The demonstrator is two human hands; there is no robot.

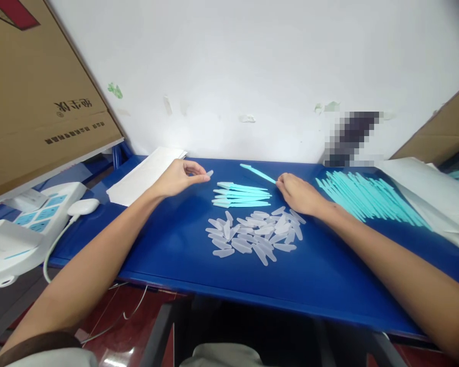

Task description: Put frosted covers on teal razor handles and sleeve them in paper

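My left hand [178,177] rests on the blue table [168,244] and pinches a small translucent plastic cap [209,173] between thumb and fingers. My right hand [296,192] is closed on the end of a thin teal stick [258,173] that points up and left. Between the hands lies a short stack of capped teal sticks [241,195]. Just below them is a loose pile of several translucent caps [256,233]. A large heap of teal sticks [361,196] lies to the right of my right hand.
White sheets [143,176] lie at the table's back left and more white paper [432,196] at the right. A cardboard box [38,97] leans at the left, above white power strips [30,214] with a plug. Another box edge [443,132] shows at the right.
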